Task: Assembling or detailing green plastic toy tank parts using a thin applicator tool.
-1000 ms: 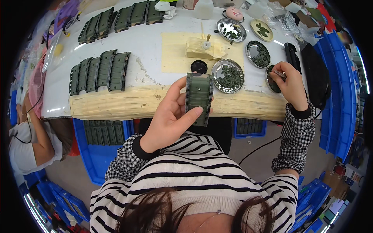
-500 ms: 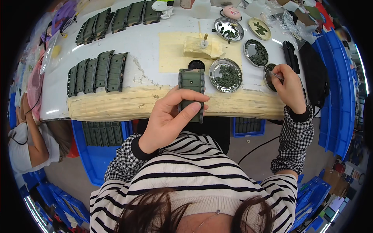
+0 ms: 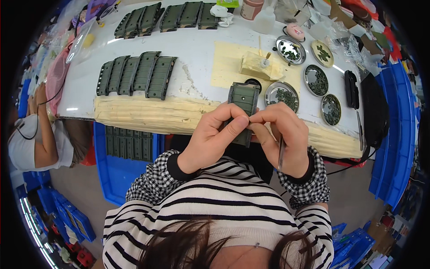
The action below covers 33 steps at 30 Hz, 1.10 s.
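My left hand (image 3: 215,134) is closed round the lower part of a dark green molded plastic piece (image 3: 244,95) with toothed side edges, held at the table's near edge. Thumb and index finger of my right hand (image 3: 289,136) are pinched together at the piece's surface, meeting the left fingertips. Silver tweezers (image 3: 281,153) are tucked within the right hand, pointing down toward me. Whatever small part lies between the fingertips is hidden. Just beyond the hands is a round metal dish (image 3: 267,95) of small green parts, partly covered by the right hand.
More green molded pieces (image 3: 136,74) lie in rows at left and far left. Further dishes of parts (image 3: 316,80) (image 3: 331,110) stand right, beside a black case (image 3: 351,89). A taped block (image 3: 262,67) sits mid-table. Blue bins (image 3: 127,172) hold pieces below; a person (image 3: 42,139) sits left.
My right hand has come from the small dish at the right to the green piece, and its fingertips now meet the left ones there. The view has shifted, so the table appears farther right.
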{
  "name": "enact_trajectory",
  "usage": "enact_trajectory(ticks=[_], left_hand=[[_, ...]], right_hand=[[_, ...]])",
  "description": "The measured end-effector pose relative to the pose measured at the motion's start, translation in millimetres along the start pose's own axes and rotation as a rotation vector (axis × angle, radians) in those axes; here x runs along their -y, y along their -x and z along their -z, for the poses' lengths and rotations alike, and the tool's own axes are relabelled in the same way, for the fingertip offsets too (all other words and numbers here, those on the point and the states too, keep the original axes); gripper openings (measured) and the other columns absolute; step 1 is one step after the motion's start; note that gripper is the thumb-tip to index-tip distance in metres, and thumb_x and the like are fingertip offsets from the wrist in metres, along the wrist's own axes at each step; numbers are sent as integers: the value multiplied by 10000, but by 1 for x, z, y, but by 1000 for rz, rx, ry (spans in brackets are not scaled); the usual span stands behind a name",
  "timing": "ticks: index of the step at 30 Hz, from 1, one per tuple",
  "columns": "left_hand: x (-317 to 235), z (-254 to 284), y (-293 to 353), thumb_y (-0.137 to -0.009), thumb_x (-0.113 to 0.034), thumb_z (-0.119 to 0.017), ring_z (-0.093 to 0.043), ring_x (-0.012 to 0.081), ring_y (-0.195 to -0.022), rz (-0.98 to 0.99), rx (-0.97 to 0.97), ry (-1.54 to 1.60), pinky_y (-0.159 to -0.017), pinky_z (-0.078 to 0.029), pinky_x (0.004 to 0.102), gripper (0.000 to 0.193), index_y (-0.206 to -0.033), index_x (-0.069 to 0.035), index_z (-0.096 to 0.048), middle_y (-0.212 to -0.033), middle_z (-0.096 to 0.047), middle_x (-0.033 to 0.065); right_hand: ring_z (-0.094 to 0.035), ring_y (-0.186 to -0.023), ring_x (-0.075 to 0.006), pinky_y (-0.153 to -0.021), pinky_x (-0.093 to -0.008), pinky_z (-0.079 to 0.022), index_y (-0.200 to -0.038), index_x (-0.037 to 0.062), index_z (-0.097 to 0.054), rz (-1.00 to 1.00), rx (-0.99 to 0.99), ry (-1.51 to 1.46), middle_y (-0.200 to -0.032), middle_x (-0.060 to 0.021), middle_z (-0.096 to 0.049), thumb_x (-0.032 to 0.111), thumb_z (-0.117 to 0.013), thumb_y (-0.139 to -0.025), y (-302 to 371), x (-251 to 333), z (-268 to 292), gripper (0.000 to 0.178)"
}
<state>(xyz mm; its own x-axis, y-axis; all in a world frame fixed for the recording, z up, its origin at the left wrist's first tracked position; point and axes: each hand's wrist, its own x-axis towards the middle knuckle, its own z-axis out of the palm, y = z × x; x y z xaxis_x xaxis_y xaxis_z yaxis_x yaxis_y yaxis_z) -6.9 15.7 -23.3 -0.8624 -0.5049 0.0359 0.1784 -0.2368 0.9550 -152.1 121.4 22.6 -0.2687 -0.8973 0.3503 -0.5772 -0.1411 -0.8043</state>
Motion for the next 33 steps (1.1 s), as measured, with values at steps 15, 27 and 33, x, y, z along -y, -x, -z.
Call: enact_trajectory(ticks=[15, 27, 33], left_hand=[[-7, 2, 1, -965, -169, -539, -462, 142, -829, -102, -4, -303, -768, -380, 271, 207, -836, -21, -606, -803, -544, 37], [-9, -16, 6, -863, 45, -554, -630, 192, -891, -198, -115, -333, -819, -471, 278, 679, -1457, -29, -233, -919, -650, 127], [-14, -9, 5, -796, 53, -600, -621, 267, -688, -326, -111, -714, -657, -500, 304, 711, -1452, -17, -333, -836, -629, 174]], right_hand=[[-573, -561, -187, -483, -278, -438, -872, 44, -642, 359, 41, 367, -731, -38, -594, 21, -713, -716, 2, -8, 5, 173], [-602, -598, -233, -529, -296, -474, -858, 14, -637, 231, -243, 256, -736, -81, -601, -56, -724, -656, -18, 0, 3, 232], [-595, -584, -228, -512, -297, -465, -854, 20, -635, 349, -268, 293, -724, -74, -598, -50, -727, -644, -29, -8, -1, 240]])
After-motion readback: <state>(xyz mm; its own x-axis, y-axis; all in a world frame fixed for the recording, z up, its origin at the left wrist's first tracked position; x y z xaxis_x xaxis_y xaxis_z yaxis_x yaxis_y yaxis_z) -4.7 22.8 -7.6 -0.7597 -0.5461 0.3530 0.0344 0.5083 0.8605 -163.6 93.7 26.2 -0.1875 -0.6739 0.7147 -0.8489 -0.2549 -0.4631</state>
